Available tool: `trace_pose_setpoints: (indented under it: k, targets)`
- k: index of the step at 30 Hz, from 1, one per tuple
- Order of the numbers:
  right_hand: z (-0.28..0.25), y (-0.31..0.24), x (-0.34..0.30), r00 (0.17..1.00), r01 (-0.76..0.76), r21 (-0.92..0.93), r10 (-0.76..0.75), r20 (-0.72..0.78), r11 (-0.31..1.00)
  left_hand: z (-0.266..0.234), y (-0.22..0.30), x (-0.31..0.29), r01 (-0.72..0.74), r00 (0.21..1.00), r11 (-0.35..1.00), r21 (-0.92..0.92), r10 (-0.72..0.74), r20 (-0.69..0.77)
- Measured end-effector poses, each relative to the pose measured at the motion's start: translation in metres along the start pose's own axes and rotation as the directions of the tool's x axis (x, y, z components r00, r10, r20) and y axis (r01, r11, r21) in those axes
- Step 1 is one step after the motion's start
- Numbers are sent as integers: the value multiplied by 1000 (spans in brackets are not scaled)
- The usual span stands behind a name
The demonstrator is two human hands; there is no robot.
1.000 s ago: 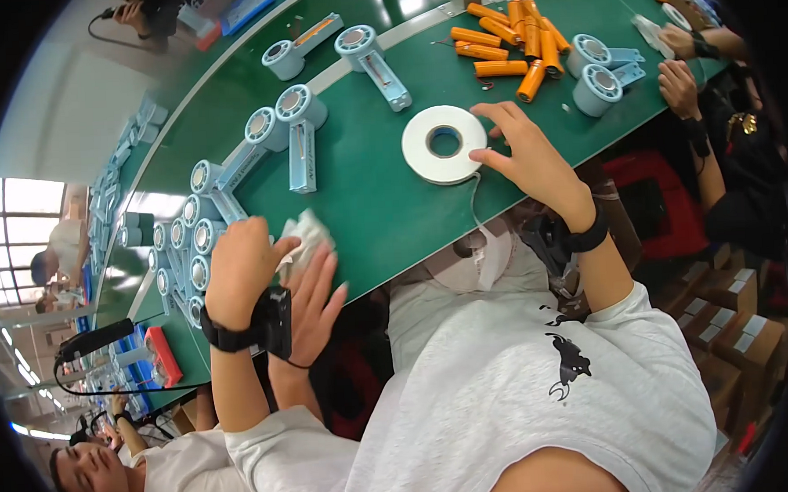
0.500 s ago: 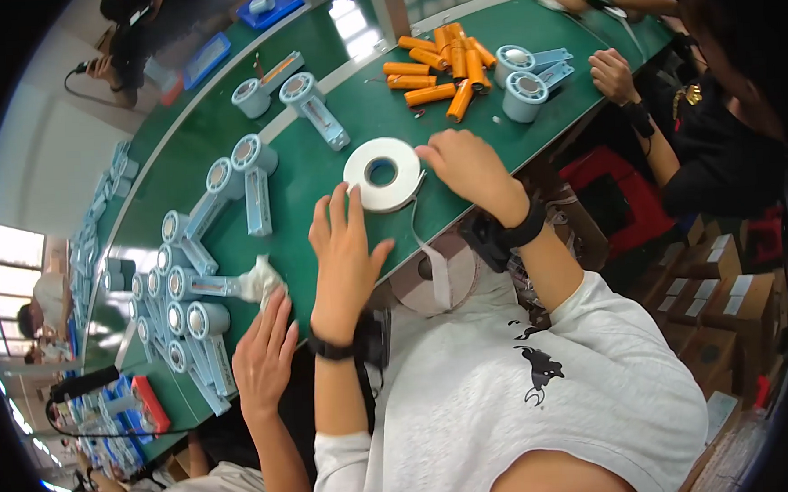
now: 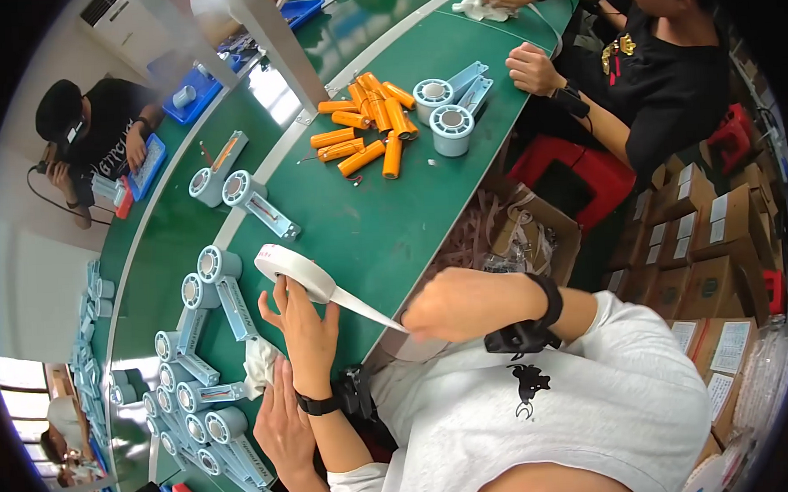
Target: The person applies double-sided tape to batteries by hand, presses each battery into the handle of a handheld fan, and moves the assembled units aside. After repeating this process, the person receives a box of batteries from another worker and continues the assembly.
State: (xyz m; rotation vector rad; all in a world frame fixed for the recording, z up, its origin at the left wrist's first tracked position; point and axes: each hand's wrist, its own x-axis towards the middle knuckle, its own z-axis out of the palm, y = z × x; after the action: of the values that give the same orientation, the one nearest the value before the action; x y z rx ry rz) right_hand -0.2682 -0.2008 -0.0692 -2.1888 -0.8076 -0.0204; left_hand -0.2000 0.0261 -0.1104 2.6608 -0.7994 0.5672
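Observation:
A roll of white tape point(image 3: 300, 269) stands tilted at the table's near edge. My left hand point(image 3: 303, 338) holds it from below, fingertips at its hub, the other fingers spread. From the roll a white strip point(image 3: 366, 308) runs taut to my right hand point(image 3: 454, 305), which pinches its end close to my body. Beyond the roll lies a light blue handheld fan body point(image 3: 260, 203) with a round head. Several orange cylindrical batteries point(image 3: 375, 110) are heaped farther back, and two more blue fan bodies point(image 3: 451, 129) stand to their right.
Many blue fan bodies point(image 3: 194, 400) crowd the left of the green table point(image 3: 393, 215). Beside my left arm, a co-worker's hand point(image 3: 283, 418) is near a white cloth point(image 3: 260, 366). Another person point(image 3: 633, 86) sits at right by a red stool point(image 3: 571, 172). Below lies an open cardboard box point(image 3: 534, 235).
The tape roll has gone from lying flat to tilted up in my left hand. My right hand has moved toward my body, drawing out a strip. The whole view has shifted.

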Motion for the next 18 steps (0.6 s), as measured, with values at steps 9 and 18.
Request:
trace_pose_setpoints:
  k: [9,18]
  targets:
    - [-32,149,115,989,-125,-745,24,-145,656,-9,19,-6,185,977,945,-269,-206,-54]
    - [-18,92,93,681,266,608,300,-667,747,-1,18,-4,226,965,929,-293,-255,-61]
